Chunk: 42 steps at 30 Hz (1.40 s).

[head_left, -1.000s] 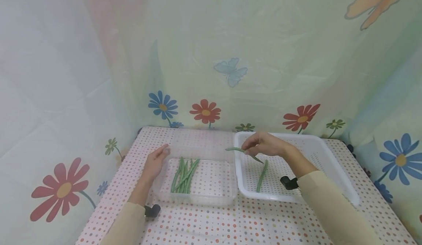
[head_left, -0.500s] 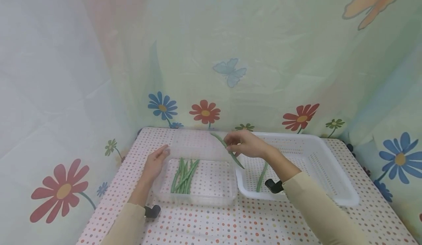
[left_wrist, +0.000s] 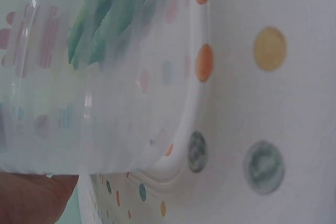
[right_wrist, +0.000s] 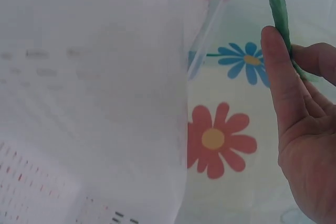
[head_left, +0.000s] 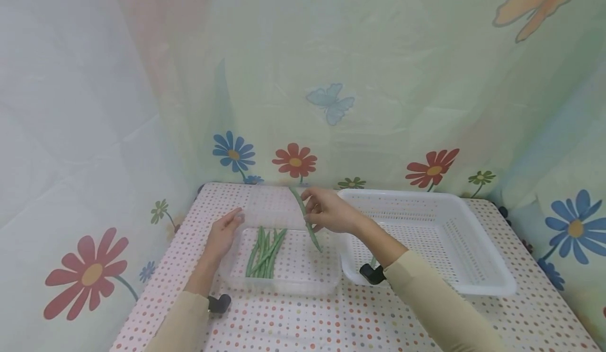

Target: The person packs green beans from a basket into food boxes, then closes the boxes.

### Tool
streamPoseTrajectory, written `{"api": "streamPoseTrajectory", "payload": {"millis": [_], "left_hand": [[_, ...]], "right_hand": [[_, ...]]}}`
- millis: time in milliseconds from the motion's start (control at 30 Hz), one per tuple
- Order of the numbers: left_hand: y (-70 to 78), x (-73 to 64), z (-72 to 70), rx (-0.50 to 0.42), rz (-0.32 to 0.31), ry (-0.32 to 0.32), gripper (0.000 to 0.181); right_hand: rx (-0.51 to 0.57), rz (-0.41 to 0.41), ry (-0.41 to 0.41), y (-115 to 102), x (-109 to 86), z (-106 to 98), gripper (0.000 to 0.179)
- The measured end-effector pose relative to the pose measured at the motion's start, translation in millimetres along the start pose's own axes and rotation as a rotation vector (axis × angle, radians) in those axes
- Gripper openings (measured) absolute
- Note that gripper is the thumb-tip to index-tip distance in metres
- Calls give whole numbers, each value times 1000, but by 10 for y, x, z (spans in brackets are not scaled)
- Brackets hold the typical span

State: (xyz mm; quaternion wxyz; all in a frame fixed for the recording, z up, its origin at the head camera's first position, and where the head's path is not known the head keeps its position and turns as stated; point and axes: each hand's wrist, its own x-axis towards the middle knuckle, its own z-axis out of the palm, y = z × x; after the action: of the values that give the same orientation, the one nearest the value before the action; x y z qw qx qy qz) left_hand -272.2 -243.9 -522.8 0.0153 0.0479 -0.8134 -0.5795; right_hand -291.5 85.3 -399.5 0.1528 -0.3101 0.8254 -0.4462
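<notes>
My right hand point(head_left: 333, 212) pinches one green bean point(head_left: 310, 232) between thumb and fingers, above the right part of a clear plastic container point(head_left: 303, 288). In the right wrist view the bean point(right_wrist: 279, 11) rises between the thumb and fingertips. Several green beans point(head_left: 265, 254) lie in the container's left part, one crossing the others. My left hand point(head_left: 221, 239) grips the container at its back left corner, by the raised clear lid point(head_left: 272, 204). Only part of that hand point(left_wrist: 34, 198) shows in the left wrist view, beside the container wall.
A white perforated basket point(head_left: 492, 268) stands right of the container, close against it. One bean point(head_left: 373, 261) in it is mostly hidden by the right wrist's black camera point(head_left: 372, 273). A dotted cloth point(head_left: 303, 323) covers the table, with a flowered curtain point(head_left: 379, 131) behind.
My right hand has carried the bean leftward from over the basket to over the container, and the bean has turned more upright. The left hand has stayed in place.
</notes>
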Motion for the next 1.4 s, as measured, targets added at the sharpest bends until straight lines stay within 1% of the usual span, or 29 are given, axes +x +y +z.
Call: {"api": "streamPoseTrajectory", "payload": {"millis": [133, 200, 400, 467, 633, 833, 1033, 1233, 1400], "left_hand": [[-2, 12, -5, 5, 2, -3, 48], [-5, 14, -7, 7, -3, -2, 49], [-4, 7, -1, 12, -18, -2, 51], [-6, 3, -2, 9, -16, -6, 51], [-1, -12, -3, -1, -15, -13, 50], [-16, 5, -12, -4, -3, -17, 49], [-8, 7, -6, -8, 0, -11, 49], [-9, 10, -5, -10, 0, -13, 49], [-26, 14, -6, -7, -4, -15, 49]], "right_hand": [[7, -24, -21, -30, 46, 100, 64], [4, -30, -24, -55, 71, 146, 70], [-43, -6, -27, -151, 132, 301, 71], [-62, 6, -23, -171, 154, 367, 74], [-38, 17, -18, -152, 200, 552, 83], [-26, 57, 18, -45, 248, 734, 79], [-14, 110, 72, 25, 281, 902, 82], [-68, 118, 99, 97, 282, 1075, 81], [-124, 133, 137, 156, 294, 1207, 81]]}}
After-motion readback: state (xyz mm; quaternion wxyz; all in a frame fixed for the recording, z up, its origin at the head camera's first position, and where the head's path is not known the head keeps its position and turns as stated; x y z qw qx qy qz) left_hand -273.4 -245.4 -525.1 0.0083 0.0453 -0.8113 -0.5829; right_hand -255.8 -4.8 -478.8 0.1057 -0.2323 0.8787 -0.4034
